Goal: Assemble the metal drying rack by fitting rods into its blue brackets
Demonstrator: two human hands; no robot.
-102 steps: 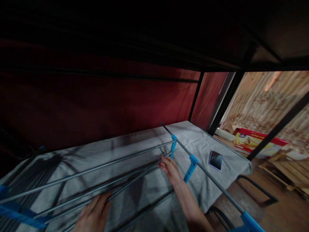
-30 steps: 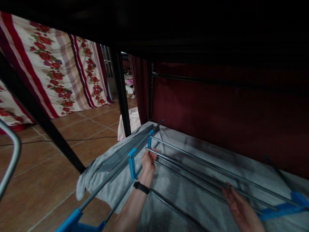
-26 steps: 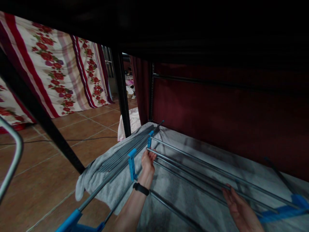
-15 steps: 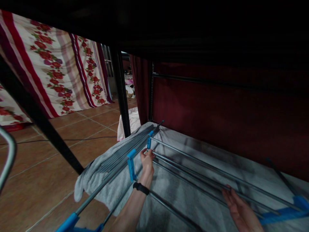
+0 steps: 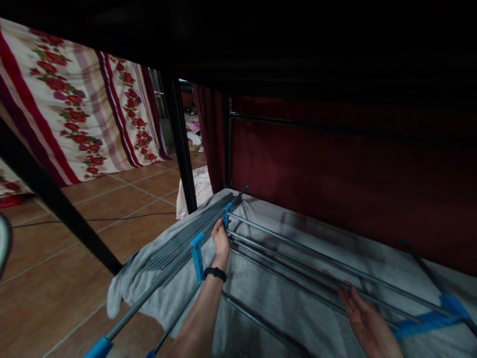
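Observation:
My left hand (image 5: 221, 239), with a black band on the wrist, is closed around the lower part of a blue plastic bracket (image 5: 227, 210) where the ends of several grey metal rods meet it. Palm turned up and fingers stretched out, my right hand (image 5: 363, 315) touches one of those rods (image 5: 305, 267) from below. A long blue end piece (image 5: 428, 320) joins the rods' right ends. To the left of my left wrist stands another blue bracket (image 5: 198, 256) on the frame's lower rods.
A bundle of loose grey rods (image 5: 186, 236) lies on the grey blanket (image 5: 257, 311). Black metal posts (image 5: 179, 144) hold a dark shelf overhead. Behind is a dark red panel (image 5: 316, 169). At left are a floral curtain (image 5: 85, 104), a tiled floor (image 5: 63, 268) and a cable (image 5: 112, 218).
My left hand has moved slightly up from the rod end onto the blue bracket. The right hand stays at its rod. The whole view has shifted a little.

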